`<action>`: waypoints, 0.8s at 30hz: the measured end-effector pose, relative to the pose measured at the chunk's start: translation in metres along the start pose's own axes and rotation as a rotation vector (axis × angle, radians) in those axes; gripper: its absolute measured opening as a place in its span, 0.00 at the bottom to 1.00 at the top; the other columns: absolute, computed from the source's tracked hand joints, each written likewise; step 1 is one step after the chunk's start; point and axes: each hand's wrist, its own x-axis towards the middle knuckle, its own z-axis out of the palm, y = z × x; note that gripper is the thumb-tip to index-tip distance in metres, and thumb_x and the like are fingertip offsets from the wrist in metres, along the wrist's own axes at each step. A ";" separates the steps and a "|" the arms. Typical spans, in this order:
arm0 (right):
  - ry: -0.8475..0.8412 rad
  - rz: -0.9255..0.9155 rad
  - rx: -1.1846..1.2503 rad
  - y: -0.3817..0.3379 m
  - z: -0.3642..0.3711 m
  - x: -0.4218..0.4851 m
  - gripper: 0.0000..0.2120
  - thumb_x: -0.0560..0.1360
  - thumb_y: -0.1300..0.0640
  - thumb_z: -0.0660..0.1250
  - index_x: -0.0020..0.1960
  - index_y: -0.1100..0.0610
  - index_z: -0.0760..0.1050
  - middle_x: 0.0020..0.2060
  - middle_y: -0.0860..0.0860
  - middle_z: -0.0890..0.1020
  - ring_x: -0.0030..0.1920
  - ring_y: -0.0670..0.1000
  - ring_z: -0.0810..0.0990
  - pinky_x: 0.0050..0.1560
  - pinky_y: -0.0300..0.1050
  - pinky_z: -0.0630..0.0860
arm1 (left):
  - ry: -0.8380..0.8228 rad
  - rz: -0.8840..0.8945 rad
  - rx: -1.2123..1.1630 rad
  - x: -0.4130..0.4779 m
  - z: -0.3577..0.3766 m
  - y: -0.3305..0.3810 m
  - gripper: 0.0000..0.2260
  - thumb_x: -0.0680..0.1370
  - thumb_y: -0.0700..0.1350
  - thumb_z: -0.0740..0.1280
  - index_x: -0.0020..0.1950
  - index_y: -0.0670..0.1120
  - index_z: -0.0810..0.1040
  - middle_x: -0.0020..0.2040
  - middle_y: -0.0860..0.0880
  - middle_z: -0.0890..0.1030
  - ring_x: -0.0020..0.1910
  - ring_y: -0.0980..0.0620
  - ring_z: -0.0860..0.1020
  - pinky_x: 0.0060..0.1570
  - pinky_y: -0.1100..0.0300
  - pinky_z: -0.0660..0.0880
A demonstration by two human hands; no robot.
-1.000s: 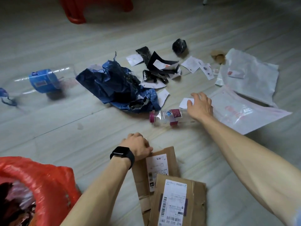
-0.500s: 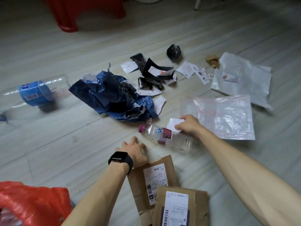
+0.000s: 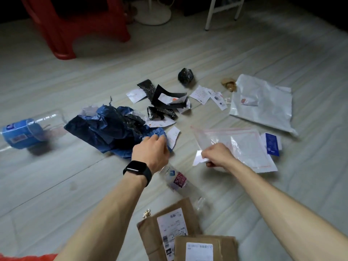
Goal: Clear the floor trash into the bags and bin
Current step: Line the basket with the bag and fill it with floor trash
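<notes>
At the far left edge of the pale plank floor [image 3: 56, 185] you have a red plastic stool [image 3: 56, 34]. Its legs stand on the boards, and its top is out of view. To the right of it, also at the far edge, you see a white round base [image 3: 153, 16] with a thin pole going up. Further right stands a white metal frame [image 3: 210, 16]; only its lower legs and one crossbar show.

Left hand [image 3: 150, 153] — now on blue bag [image 3: 105, 129]
</notes>
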 end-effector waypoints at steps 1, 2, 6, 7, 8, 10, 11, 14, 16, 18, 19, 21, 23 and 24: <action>0.006 0.005 -0.220 0.007 0.004 0.001 0.04 0.66 0.60 0.67 0.34 0.60 0.79 0.31 0.57 0.80 0.37 0.58 0.81 0.40 0.45 0.77 | 0.003 0.054 0.015 0.007 0.005 0.009 0.08 0.77 0.50 0.60 0.51 0.49 0.74 0.48 0.50 0.76 0.49 0.45 0.75 0.38 0.54 0.73; 0.013 0.015 -0.374 0.014 0.013 -0.002 0.05 0.67 0.59 0.67 0.38 0.60 0.80 0.35 0.58 0.82 0.44 0.60 0.82 0.41 0.45 0.74 | -0.016 0.091 0.035 0.010 0.012 0.015 0.09 0.77 0.50 0.61 0.54 0.49 0.75 0.51 0.49 0.76 0.52 0.45 0.74 0.42 0.53 0.72; 0.069 -0.017 -0.491 0.042 0.036 -0.006 0.17 0.75 0.53 0.67 0.63 0.57 0.79 0.58 0.58 0.82 0.62 0.60 0.77 0.59 0.46 0.74 | -0.184 0.120 0.083 0.028 0.044 0.035 0.18 0.78 0.51 0.62 0.67 0.50 0.72 0.65 0.48 0.72 0.64 0.45 0.69 0.59 0.50 0.68; 0.071 -0.038 -0.517 0.048 0.041 -0.007 0.19 0.77 0.52 0.66 0.66 0.56 0.76 0.60 0.58 0.81 0.63 0.61 0.77 0.60 0.47 0.74 | -0.222 0.119 0.099 0.030 0.050 0.037 0.20 0.78 0.50 0.62 0.69 0.49 0.70 0.67 0.47 0.70 0.66 0.45 0.68 0.62 0.49 0.67; 0.077 -0.055 -0.528 0.054 0.044 -0.007 0.20 0.78 0.51 0.65 0.69 0.55 0.74 0.60 0.58 0.81 0.63 0.61 0.76 0.60 0.48 0.74 | -0.258 0.115 0.122 0.032 0.055 0.037 0.21 0.78 0.49 0.61 0.71 0.48 0.68 0.70 0.46 0.68 0.68 0.44 0.66 0.64 0.49 0.66; 0.124 -0.090 -0.571 0.064 0.044 -0.006 0.21 0.79 0.48 0.65 0.71 0.51 0.72 0.61 0.56 0.78 0.63 0.58 0.74 0.60 0.48 0.73 | -0.319 0.097 0.164 0.038 0.061 0.037 0.23 0.79 0.45 0.59 0.74 0.47 0.63 0.75 0.44 0.62 0.73 0.44 0.61 0.69 0.46 0.62; 0.162 -0.122 -0.629 0.066 0.044 -0.004 0.21 0.78 0.45 0.65 0.70 0.48 0.73 0.61 0.53 0.75 0.64 0.56 0.71 0.60 0.48 0.72 | -0.355 0.081 0.176 0.041 0.062 0.035 0.25 0.79 0.44 0.58 0.76 0.47 0.59 0.77 0.44 0.58 0.74 0.44 0.59 0.71 0.45 0.60; 0.203 -0.179 -0.672 0.070 0.043 0.005 0.18 0.77 0.42 0.65 0.65 0.46 0.77 0.72 0.50 0.64 0.73 0.54 0.58 0.68 0.52 0.62 | -0.481 0.010 0.162 0.053 0.063 0.026 0.30 0.80 0.39 0.55 0.80 0.49 0.47 0.79 0.45 0.48 0.74 0.42 0.61 0.68 0.44 0.67; 0.157 -0.191 -0.650 0.072 0.045 0.008 0.20 0.79 0.44 0.63 0.69 0.48 0.75 0.78 0.54 0.58 0.77 0.56 0.53 0.74 0.50 0.52 | -0.495 -0.035 0.186 0.055 0.065 0.018 0.29 0.81 0.37 0.52 0.80 0.48 0.45 0.79 0.45 0.51 0.72 0.42 0.63 0.62 0.46 0.71; 0.134 -0.241 -0.699 0.075 0.045 0.011 0.21 0.80 0.45 0.62 0.71 0.52 0.73 0.75 0.60 0.64 0.76 0.58 0.55 0.75 0.48 0.49 | -0.470 -0.051 0.229 0.054 0.067 0.012 0.27 0.82 0.36 0.52 0.80 0.46 0.47 0.76 0.45 0.57 0.69 0.42 0.66 0.59 0.47 0.72; 0.131 -0.262 -0.717 0.076 0.044 0.011 0.21 0.81 0.46 0.61 0.71 0.53 0.73 0.74 0.60 0.67 0.76 0.58 0.57 0.75 0.49 0.50 | -0.455 -0.052 0.241 0.052 0.069 0.010 0.25 0.82 0.36 0.51 0.79 0.45 0.49 0.74 0.44 0.61 0.67 0.42 0.68 0.56 0.47 0.73; 0.146 -0.274 -0.715 0.076 0.042 0.011 0.22 0.80 0.45 0.62 0.71 0.53 0.72 0.73 0.58 0.68 0.74 0.59 0.59 0.74 0.49 0.51 | -0.419 -0.034 0.270 0.049 0.069 0.007 0.23 0.82 0.36 0.52 0.77 0.44 0.54 0.68 0.44 0.71 0.63 0.42 0.72 0.51 0.48 0.73; 0.166 -0.243 -0.637 0.076 0.042 0.009 0.24 0.80 0.46 0.64 0.74 0.52 0.68 0.75 0.55 0.65 0.74 0.59 0.59 0.74 0.46 0.52 | -0.402 -0.001 0.314 0.047 0.067 0.007 0.22 0.81 0.37 0.56 0.75 0.44 0.59 0.60 0.44 0.78 0.60 0.42 0.73 0.51 0.50 0.72; 0.169 -0.229 -0.591 0.075 0.041 0.008 0.26 0.79 0.46 0.65 0.75 0.52 0.66 0.76 0.54 0.64 0.75 0.59 0.59 0.73 0.46 0.53 | -0.387 0.018 0.336 0.046 0.065 0.007 0.21 0.81 0.38 0.57 0.74 0.44 0.62 0.57 0.44 0.80 0.60 0.42 0.74 0.53 0.51 0.71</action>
